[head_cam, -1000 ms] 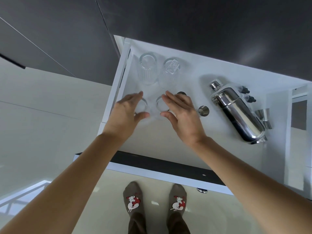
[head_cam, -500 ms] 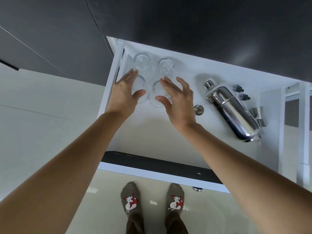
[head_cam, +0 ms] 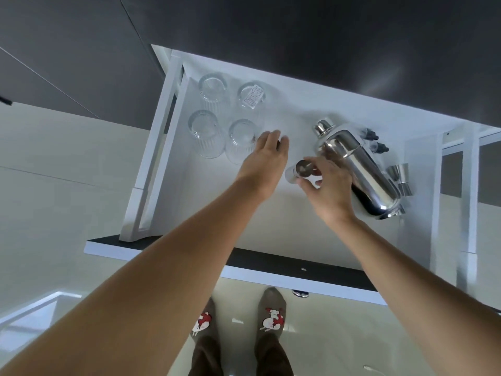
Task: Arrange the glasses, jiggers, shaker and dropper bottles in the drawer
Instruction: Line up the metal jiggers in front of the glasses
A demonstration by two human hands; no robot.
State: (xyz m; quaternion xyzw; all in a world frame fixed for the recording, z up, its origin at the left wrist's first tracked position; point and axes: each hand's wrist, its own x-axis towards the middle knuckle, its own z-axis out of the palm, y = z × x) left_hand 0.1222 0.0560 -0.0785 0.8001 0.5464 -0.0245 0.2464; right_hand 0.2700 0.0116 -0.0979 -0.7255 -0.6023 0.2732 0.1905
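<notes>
The white drawer (head_cam: 273, 215) is pulled out. Several ribbed clear glasses stand in a square at its back left, the nearest one (head_cam: 242, 137) just left of my left hand (head_cam: 264, 161). That hand's fingers curl over a small dark object (head_cam: 278, 144), mostly hidden. My right hand (head_cam: 332, 191) pinches a small steel jigger (head_cam: 301, 169) between thumb and fingers. The steel shaker (head_cam: 363, 172) lies on its side right behind it. Two dropper bottles (head_cam: 375, 141) lie beyond the shaker. A second jigger (head_cam: 400, 176) lies at the far right.
Dark cabinet fronts (head_cam: 298, 36) overhang the drawer's back. The drawer's dark front edge (head_cam: 271, 263) and its knob (head_cam: 299, 293) are near my socked feet (head_cam: 271, 318) on a glossy floor. A white side rail (head_cam: 470, 191) runs along the right.
Both hands have left the front pair of glasses and moved right. The right hand now holds the steel jigger; the left hand sits over the small dark object.
</notes>
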